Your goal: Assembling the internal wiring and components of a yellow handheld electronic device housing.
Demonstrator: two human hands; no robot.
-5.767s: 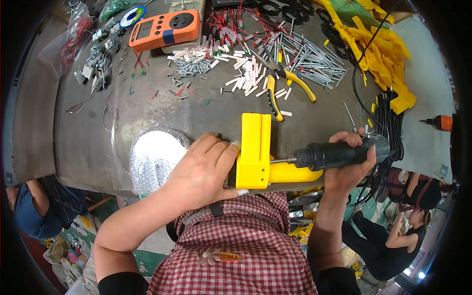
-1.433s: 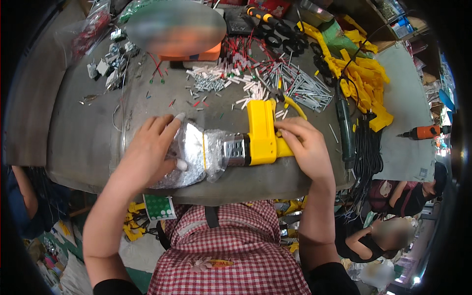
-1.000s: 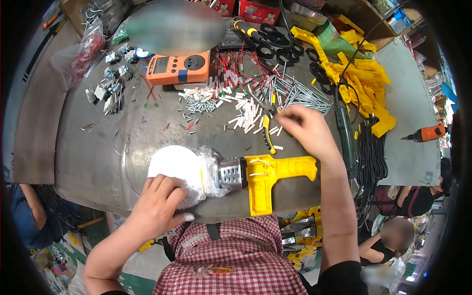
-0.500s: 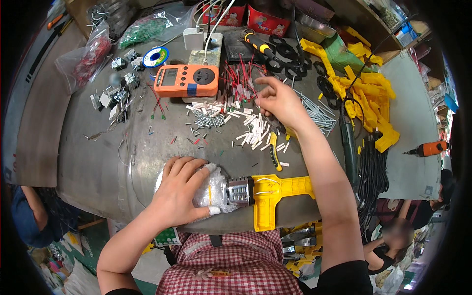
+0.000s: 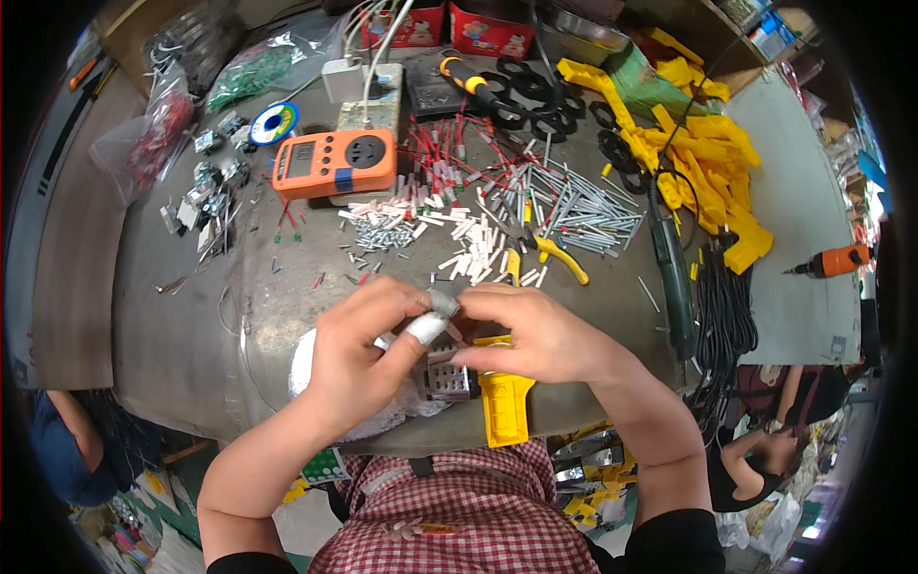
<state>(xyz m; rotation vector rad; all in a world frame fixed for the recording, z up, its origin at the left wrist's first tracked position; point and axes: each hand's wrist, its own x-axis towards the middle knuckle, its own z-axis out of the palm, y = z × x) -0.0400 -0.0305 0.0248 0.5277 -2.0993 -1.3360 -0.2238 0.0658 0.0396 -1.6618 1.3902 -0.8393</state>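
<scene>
Yellow tool [image 5: 504, 413] lies at the near table edge, metal nose [image 5: 446, 373] under both hands. Left hand [image 5: 368, 354] and right hand [image 5: 535, 335] meet just above it, fingertips pinched on a small grey part [image 5: 441, 302]. Beyond the tool: white and grey pins [image 5: 488, 239], then orange meter [image 5: 334, 163]
</scene>
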